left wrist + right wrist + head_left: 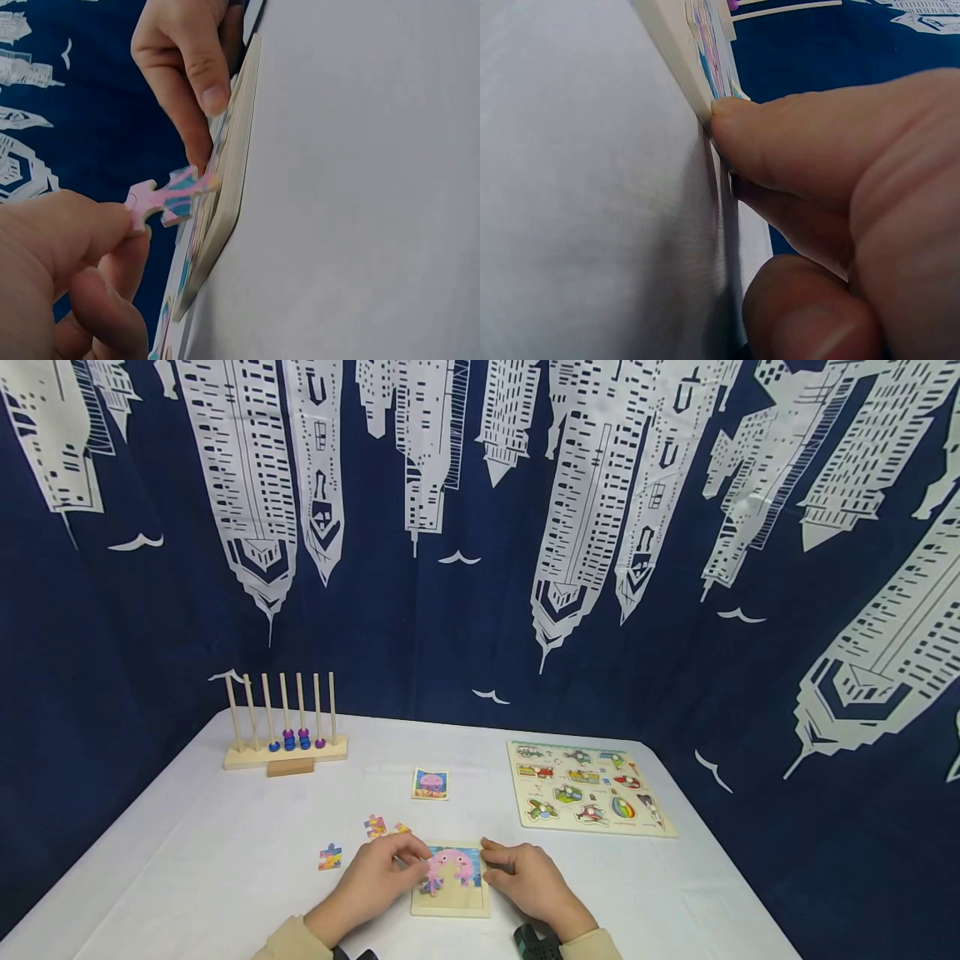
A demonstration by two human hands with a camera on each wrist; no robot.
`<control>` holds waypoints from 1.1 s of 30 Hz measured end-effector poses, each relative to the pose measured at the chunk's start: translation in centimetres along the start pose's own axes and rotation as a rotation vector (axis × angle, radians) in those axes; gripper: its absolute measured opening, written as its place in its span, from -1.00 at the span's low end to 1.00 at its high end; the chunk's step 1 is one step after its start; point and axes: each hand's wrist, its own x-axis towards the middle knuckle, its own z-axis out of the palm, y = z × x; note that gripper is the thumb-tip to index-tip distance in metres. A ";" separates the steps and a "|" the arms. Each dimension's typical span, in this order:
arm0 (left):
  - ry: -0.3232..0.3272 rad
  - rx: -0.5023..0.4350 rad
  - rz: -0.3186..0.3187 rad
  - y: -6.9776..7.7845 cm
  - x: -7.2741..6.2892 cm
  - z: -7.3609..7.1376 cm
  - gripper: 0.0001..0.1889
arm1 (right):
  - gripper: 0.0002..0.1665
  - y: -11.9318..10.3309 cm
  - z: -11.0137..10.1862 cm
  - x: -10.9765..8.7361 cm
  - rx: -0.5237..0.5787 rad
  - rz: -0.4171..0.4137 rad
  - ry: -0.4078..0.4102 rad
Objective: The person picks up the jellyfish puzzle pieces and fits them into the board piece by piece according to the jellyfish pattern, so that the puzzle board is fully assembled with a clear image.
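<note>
Head: left hand pinches knobbed pink-and-blue jigsaw piece over left part of square pale-wood tray; right hand, unclenched, braces right edge. Left wrist: piece tilted, could jam. Right wrist: hand touches rim; slack pressure risks tray sliding.

On the table I see remotely, a puzzle tray sits between left hand and right hand; loose pieces lie left, a picture card behind, bead stand back left, inset board back right.
</note>
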 end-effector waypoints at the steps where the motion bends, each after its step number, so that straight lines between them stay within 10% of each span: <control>1: -0.008 0.005 0.005 -0.1 0.1 0.1 -0.92 | -0.57 0.0 0.0 0.0 -0.001 0.000 0.000; 16: -0.001 0.208 0.045 0.5 2.6 2.0 -0.93 | -0.57 -0.2 -0.4 -0.1 -0.014 0.012 0.004; 33: 0.060 0.334 0.114 0.2 1.9 3.6 -0.93 | -0.57 -0.4 -0.2 -0.1 0.003 0.013 -0.005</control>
